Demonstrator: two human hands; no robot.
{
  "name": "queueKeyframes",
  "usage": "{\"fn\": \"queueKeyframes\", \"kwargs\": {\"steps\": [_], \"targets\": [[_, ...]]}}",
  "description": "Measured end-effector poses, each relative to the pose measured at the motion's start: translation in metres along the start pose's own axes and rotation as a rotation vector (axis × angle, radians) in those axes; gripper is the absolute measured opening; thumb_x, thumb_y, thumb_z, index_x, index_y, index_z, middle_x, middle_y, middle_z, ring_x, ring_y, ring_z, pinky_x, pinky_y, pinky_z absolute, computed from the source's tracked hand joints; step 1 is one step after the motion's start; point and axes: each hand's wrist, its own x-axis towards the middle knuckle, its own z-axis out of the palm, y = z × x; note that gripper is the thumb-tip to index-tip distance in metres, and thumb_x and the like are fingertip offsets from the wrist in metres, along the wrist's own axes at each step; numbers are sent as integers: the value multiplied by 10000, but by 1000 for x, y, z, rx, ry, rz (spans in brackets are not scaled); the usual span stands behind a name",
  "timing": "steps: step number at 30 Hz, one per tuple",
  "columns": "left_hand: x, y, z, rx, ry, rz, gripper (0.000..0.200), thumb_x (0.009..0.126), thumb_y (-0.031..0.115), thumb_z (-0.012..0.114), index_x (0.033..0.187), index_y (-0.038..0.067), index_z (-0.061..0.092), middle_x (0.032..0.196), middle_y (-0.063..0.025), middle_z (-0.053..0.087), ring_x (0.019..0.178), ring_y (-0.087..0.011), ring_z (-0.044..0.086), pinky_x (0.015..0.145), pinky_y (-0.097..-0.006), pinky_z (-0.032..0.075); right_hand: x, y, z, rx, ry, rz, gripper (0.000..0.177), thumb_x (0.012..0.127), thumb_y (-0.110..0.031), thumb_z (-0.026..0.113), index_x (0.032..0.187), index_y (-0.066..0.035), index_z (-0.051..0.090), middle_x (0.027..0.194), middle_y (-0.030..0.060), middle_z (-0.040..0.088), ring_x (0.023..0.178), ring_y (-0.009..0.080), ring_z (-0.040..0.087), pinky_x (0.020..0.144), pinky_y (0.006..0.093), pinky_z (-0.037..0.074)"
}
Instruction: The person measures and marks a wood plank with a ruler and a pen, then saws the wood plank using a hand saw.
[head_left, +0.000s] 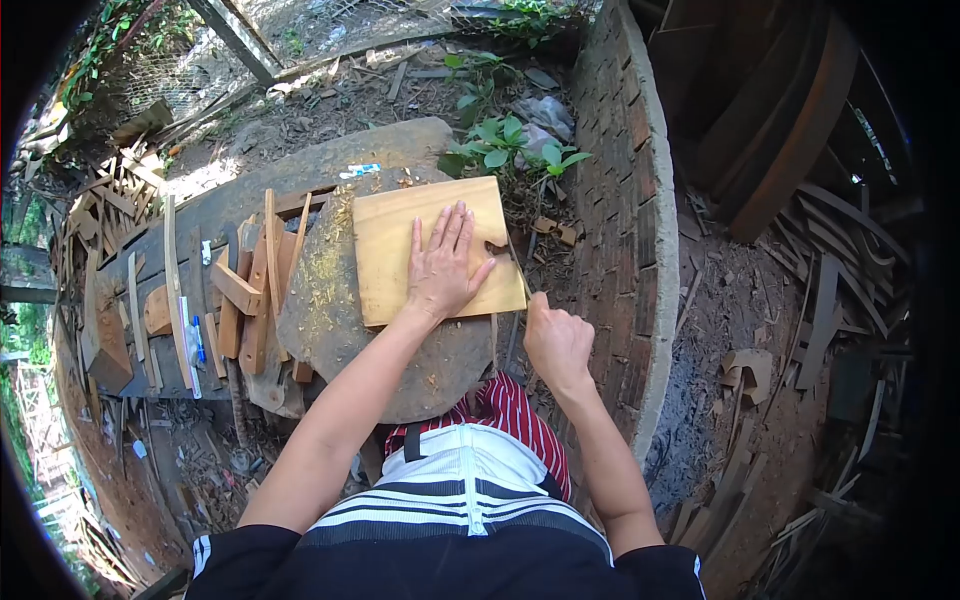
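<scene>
A pale yellow wooden board (pixel 385 255) lies on a worn wooden block (pixel 330 330) strewn with sawdust. My left hand (pixel 445 262) rests flat on the board, fingers stretched out. Near the board's right edge is a dark, irregular notch (pixel 495 247). My right hand (pixel 558 343) is closed in a fist just off the lower right corner, around the end of a thin tool, perhaps a saw, whose narrow blade (pixel 519 268) runs up along the board's right edge. The handle is hidden in my fingers.
Wood strips and blocks (pixel 265 280), a blue pen (pixel 199 340) and a clear ruler (pixel 189 345) lie on the bench at left. A brick wall (pixel 640 200) stands close on the right. Green plants (pixel 505 143) grow behind the block. Wood scraps (pixel 820 270) lie beyond the wall.
</scene>
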Motion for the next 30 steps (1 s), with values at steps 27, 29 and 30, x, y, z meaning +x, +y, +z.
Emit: {"fn": "queueKeyframes", "kwargs": {"steps": [27, 29, 30], "targets": [[8, 4, 12, 107, -22, -79, 802, 923, 558, 458, 1502, 37, 267, 1598, -98, 187, 1475, -235, 161, 1123, -664, 32, -55, -5, -18, 44, -62, 143, 41, 827, -102, 542, 813, -64, 551, 590, 163, 650, 563, 321, 685, 506, 419, 532], [3, 3, 12, 121, -31, -68, 801, 924, 558, 458, 1503, 38, 266, 1600, -96, 181, 1477, -234, 155, 1122, -665, 33, -63, -8, -18, 64, -122, 173, 43, 829, -102, 537, 815, -64, 553, 591, 163, 650, 564, 321, 685, 508, 418, 532], [4, 3, 12, 125, -32, -68, 801, 925, 556, 457, 1503, 37, 264, 1600, -95, 180, 1478, -233, 150, 1122, -665, 30, -52, -9, -14, 67, -62, 148, 48, 832, -105, 535, 823, -63, 555, 592, 163, 651, 564, 322, 685, 510, 419, 532]]}}
